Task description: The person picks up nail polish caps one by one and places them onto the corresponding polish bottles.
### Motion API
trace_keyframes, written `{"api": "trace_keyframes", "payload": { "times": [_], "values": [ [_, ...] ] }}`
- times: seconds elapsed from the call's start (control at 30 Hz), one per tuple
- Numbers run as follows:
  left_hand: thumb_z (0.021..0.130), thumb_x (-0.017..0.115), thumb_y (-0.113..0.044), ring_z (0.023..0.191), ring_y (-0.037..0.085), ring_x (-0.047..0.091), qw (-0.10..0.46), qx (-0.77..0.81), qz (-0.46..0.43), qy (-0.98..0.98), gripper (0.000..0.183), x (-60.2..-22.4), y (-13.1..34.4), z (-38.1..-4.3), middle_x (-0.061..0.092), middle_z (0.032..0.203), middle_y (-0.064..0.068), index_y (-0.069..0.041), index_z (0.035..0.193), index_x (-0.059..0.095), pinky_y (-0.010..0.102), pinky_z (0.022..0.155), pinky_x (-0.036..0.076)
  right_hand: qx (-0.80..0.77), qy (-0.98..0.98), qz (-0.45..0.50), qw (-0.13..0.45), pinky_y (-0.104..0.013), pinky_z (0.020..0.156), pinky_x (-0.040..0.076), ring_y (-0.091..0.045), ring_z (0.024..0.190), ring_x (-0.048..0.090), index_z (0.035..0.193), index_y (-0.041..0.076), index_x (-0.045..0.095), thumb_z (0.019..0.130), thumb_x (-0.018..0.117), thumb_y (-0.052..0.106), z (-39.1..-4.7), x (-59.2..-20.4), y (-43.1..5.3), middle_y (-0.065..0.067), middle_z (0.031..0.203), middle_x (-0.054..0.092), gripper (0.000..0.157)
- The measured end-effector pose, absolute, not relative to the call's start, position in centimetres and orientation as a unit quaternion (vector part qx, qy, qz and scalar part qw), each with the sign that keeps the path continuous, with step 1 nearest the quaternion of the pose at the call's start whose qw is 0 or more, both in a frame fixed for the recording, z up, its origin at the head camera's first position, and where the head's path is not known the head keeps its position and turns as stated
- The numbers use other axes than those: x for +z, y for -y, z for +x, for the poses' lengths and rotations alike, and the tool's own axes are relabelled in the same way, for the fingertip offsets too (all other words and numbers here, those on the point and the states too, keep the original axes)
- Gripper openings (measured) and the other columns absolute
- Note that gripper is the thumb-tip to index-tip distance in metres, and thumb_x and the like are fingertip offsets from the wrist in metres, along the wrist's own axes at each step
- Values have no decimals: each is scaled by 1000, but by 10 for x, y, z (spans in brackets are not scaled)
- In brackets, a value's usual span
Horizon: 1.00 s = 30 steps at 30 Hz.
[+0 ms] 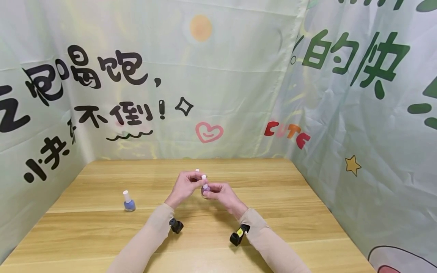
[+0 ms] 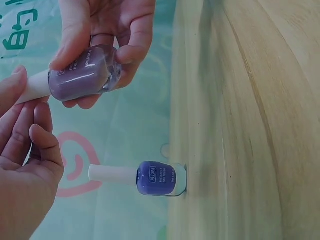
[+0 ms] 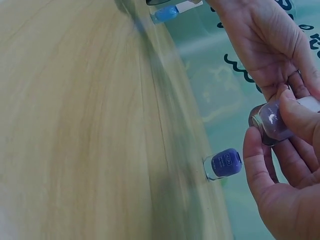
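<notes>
Held up over the table is a bottle of mauve nail polish (image 2: 80, 77) with a white cap (image 2: 36, 87), tilted a little in the head view. My right hand (image 1: 222, 194) grips its glass body between thumb and fingers. At the top, the thumb and fingers of my left hand (image 1: 186, 185) pinch the white cap. A bottle of dark purple nail polish (image 2: 157, 178) stands upright on the table beyond my hands; in the head view the left hand hides most of it.
A bottle of blue nail polish (image 1: 129, 205) stands upright on the wooden table (image 1: 85, 235), left of my hands. Printed cloth (image 1: 235, 87) hangs behind the table and along both sides. Each wrist wears a small black camera.
</notes>
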<state>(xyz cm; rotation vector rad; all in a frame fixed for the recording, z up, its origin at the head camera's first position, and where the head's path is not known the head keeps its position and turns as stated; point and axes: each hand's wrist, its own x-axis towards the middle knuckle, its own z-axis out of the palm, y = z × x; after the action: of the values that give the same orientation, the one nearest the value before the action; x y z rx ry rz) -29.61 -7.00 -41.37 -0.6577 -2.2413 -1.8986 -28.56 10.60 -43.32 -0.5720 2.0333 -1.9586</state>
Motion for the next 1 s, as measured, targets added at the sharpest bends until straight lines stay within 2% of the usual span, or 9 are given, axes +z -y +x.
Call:
{"api": "trace_keyframes", "payload": {
  "times": [0.13,0.27,0.63,0.87,1.0],
  "values": [
    [75,74,-21,69,19,59,58,-630,-205,746,18,-424,71,-306,67,79,4,-10,89,72,26,59,48,-675,-697,-203,129,-45,84,45,-21,89,63,116,-14,52,85,60,2,-286,-432,-106,-27,108,58,35],
    [75,74,-28,68,19,58,69,-631,-216,742,23,-431,71,-311,67,81,4,-12,91,72,29,59,48,-685,-688,-205,128,-50,86,43,-22,89,63,115,-11,55,85,62,4,-293,-442,-107,-26,108,59,34],
    [73,74,-35,71,20,60,78,-621,-205,753,27,-429,71,-309,68,84,-1,-19,95,71,32,61,49,-691,-683,-213,106,-39,80,49,-19,88,63,112,-6,60,82,67,13,-299,-451,-111,-12,100,66,36],
    [77,73,-21,76,32,60,68,-631,-203,746,28,-414,74,-295,68,90,4,-9,102,69,45,69,50,-688,-687,-207,109,-39,81,48,-21,90,63,117,-11,53,82,67,14,-299,-451,-115,-19,106,63,45],
    [79,71,-18,78,36,60,84,-615,-209,755,29,-410,75,-288,68,94,8,-3,104,67,40,66,51,-694,-687,-180,118,-40,83,47,-22,91,63,114,-7,58,80,69,12,-300,-450,-118,-22,107,61,40]
  ]
}}
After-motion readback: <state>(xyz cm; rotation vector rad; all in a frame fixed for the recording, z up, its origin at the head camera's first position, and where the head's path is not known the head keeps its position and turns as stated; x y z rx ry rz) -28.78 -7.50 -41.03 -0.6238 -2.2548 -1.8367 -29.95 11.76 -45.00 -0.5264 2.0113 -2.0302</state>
